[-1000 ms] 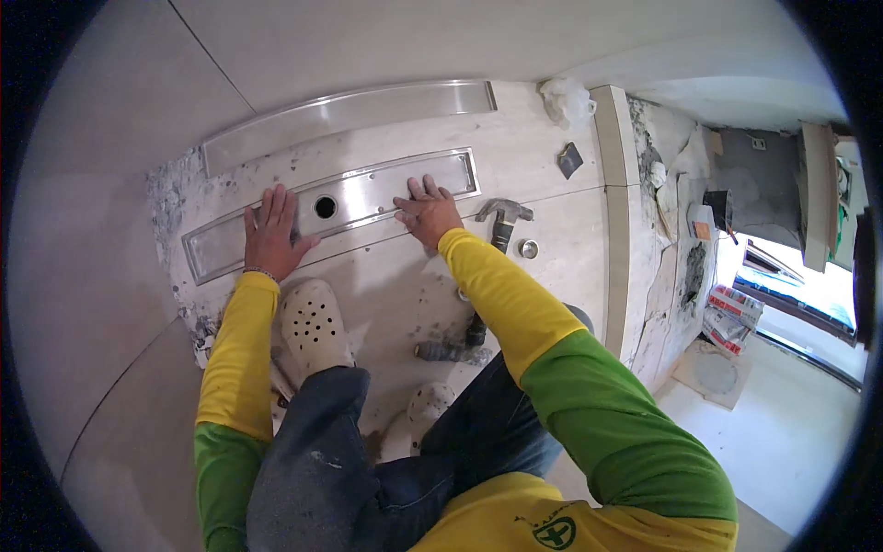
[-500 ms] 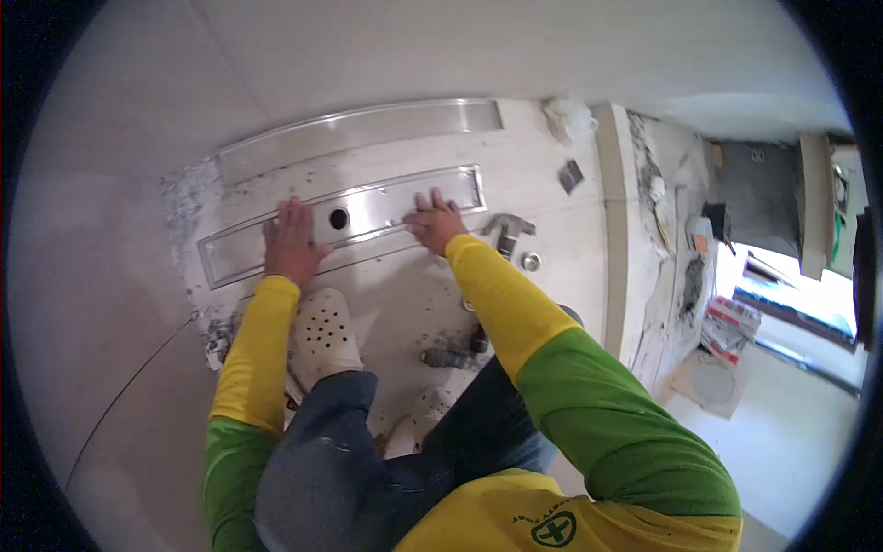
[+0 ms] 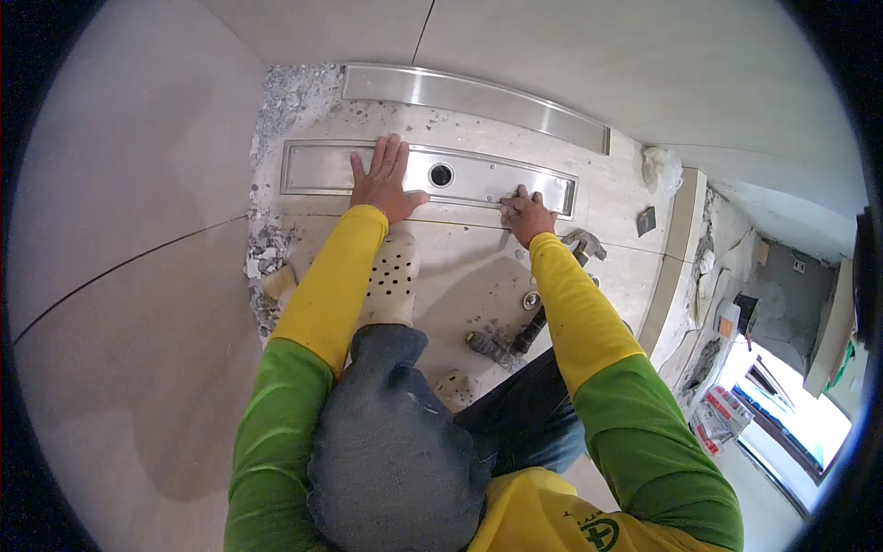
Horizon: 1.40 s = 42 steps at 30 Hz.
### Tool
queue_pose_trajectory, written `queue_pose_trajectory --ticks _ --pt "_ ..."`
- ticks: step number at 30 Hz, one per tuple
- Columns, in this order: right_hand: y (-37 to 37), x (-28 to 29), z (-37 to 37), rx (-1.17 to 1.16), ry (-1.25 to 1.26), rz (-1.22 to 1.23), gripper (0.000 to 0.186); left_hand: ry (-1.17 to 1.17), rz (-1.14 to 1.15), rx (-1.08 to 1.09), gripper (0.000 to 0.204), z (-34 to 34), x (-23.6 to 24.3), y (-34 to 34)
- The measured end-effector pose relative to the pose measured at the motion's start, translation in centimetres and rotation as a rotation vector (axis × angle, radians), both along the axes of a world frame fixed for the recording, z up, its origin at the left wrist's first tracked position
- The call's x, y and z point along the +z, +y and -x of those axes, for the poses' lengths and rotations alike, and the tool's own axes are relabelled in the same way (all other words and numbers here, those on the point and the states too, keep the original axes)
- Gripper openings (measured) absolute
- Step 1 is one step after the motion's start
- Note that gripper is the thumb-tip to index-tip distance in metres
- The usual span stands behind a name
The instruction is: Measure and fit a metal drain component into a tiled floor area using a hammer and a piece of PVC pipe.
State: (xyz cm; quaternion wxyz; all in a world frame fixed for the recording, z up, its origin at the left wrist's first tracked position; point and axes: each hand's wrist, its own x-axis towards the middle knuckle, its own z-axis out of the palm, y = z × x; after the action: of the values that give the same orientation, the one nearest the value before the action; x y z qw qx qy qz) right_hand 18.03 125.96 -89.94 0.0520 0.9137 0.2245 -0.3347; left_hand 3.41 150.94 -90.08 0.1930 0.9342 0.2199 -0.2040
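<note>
A long, shallow stainless steel drain channel (image 3: pixel 487 184) with a raised rim lies on the pale tiled floor ahead of me. Near its middle is a round dark outlet hole (image 3: pixel 441 175). My left hand (image 3: pixel 382 179) rests flat across the channel to the left of the hole, fingers spread and thumb out over the near rim. At the near rim, right of the hole, my right hand (image 3: pixel 529 216) touches the metal with bent fingers slightly apart; I see nothing held in it. A claw hammer (image 3: pixel 587 245) lies beside my right wrist, partly hidden by my sleeve.
A second steel strip (image 3: pixel 469 99) runs along the far wall. Broken mortar (image 3: pixel 294 92) edges the floor at left. A dark-handled tool (image 3: pixel 492 348) and a small metal ring (image 3: pixel 531 301) lie near my shoes. A plastic bag (image 3: pixel 662 170) sits by the raised sill (image 3: pixel 681 216) at right.
My view has turned, so the channel appears farther right and tilted the other way. Both hands stay on the channel, either side of the hole.
</note>
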Motion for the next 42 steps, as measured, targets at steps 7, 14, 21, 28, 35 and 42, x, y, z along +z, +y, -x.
queue_pose_trajectory --ticks 7,14,21,28,35,42 --pt "0.2 -0.4 0.4 -0.008 -0.04 -0.062 0.038 0.006 -0.005 -0.013 0.098 -0.3 0.1 0.2" --pt "-1.4 -2.6 -1.1 -0.057 0.032 -0.01 0.045 0.011 -0.001 -0.004 0.099 -1.0 0.0 -0.4" --pt "-1.3 -2.9 -1.3 -0.117 -0.006 -0.052 0.048 -0.134 -0.038 0.095 0.084 2.5 -0.9 0.0" --pt "-0.3 -3.6 0.0 -0.006 -0.051 -0.094 0.051 -0.237 -0.059 0.16 0.065 6.4 -2.8 1.3" --pt "-1.3 -4.3 -0.9 0.001 -0.046 -0.065 0.053 -0.133 -0.02 0.107 0.06 4.9 -2.7 1.0" --pt "-0.1 -1.6 -0.2 0.144 -0.109 -0.09 0.04 0.005 0.018 0.087 0.062 3.7 -1.2 1.4"
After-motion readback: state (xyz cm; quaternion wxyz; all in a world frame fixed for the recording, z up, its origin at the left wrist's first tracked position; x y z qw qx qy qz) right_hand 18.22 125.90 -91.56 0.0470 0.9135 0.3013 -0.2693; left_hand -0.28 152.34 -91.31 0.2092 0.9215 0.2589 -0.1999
